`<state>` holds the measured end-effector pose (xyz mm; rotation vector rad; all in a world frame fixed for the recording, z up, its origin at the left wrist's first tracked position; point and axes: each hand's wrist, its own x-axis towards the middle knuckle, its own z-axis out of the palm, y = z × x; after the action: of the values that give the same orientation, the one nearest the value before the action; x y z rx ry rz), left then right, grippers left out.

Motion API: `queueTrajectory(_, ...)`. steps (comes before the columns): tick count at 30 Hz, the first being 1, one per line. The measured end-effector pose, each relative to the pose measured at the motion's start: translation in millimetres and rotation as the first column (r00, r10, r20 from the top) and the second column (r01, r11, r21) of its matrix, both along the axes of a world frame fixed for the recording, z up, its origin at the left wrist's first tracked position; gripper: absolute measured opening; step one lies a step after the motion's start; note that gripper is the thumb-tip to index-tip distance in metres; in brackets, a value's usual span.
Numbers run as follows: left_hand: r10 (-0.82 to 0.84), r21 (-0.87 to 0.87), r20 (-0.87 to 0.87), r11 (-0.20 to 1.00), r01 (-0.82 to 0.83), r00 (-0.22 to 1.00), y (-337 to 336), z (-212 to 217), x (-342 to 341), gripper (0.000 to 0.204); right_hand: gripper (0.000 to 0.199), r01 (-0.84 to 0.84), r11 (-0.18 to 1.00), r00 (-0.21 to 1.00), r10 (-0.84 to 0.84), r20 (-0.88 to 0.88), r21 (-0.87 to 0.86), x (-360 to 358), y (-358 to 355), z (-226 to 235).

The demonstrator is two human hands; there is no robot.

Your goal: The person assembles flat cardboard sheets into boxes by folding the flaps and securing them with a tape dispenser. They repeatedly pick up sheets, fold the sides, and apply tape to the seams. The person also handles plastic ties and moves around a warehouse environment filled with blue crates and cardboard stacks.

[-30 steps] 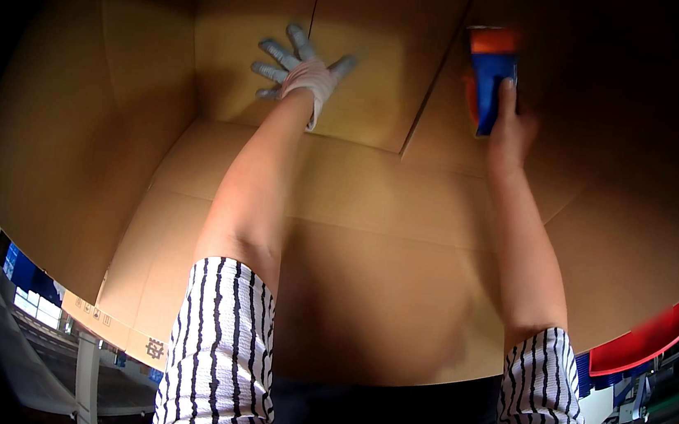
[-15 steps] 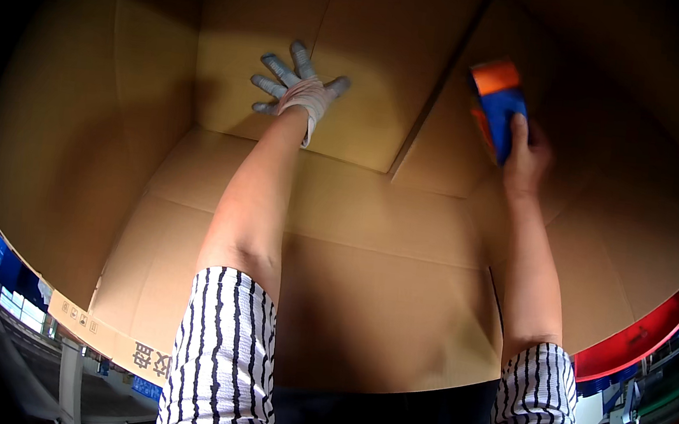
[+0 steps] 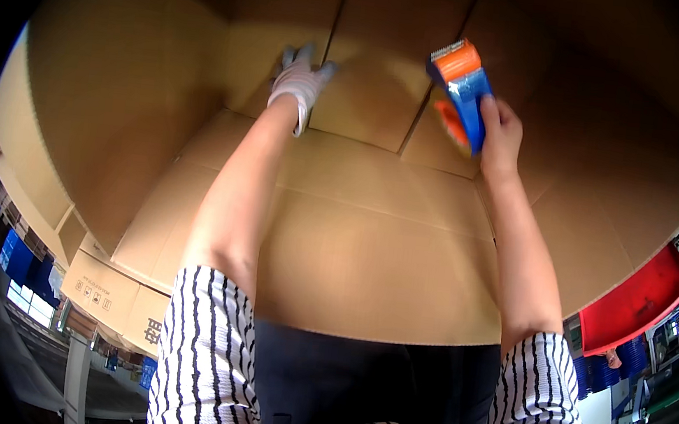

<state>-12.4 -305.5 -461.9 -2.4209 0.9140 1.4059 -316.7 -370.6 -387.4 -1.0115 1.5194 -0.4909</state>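
I lean into a large open cardboard box (image 3: 369,248). My left hand (image 3: 297,82), in a white glove, lies flat with fingers spread on a bottom flap (image 3: 368,99) of the box, beside the seam between flaps. My right hand (image 3: 500,138) is bare and grips a blue and orange tape dispenser (image 3: 462,88), held over the neighbouring flap with its orange end pointing away from me. Both forearms reach in from the lower edge, with striped sleeves at the elbows.
The box's tall left wall (image 3: 119,106) and right wall (image 3: 610,158) hem in my arms. More cardboard boxes (image 3: 107,295) stand outside at lower left. A red bin (image 3: 636,301) and blue items (image 3: 630,358) sit at lower right.
My right hand has drawn the tape dispenser back toward me and slightly left. The gloved left hand stays pressed on the flap; the view has shifted.
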Motion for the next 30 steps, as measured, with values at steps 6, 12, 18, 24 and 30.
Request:
queueTrajectory(6, 0.301, 0.033, -0.779, 0.895, -0.444, 0.550, -17, 66, -72, 0.080, 0.048, -0.006, 0.994, 0.972, -0.019, 0.233, 0.106, -47, 43, 48)
queueTrajectory(12, 0.284, 0.192, -0.939, 0.902, -0.386, 0.195, -25, 134, -98, 0.063, 0.059, -0.283, 0.958, 0.954, 0.276, 0.112, 0.048, -54, 40, 82)
queueTrajectory(18, 0.315, 0.208, -0.940, 0.833, -0.513, 0.132, -12, 142, -98, 0.029, 0.061, -0.326, 0.945, 0.937, 0.320, 0.138, 0.026, -50, 37, 83)
queueTrajectory(24, 0.534, 0.462, -0.844, 0.675, -0.575, -0.050, -2, 152, -100, 0.038, 0.060, -0.321, 0.947, 0.932, 0.317, 0.175, -0.005, -49, 41, 91)
queueTrajectory(30, 0.567, 0.674, -0.738, 0.589, -0.446, -0.365, -9, 148, -93, 0.061, 0.057, -0.310, 0.951, 0.936, 0.300, 0.185, 0.022, -58, 43, 93)
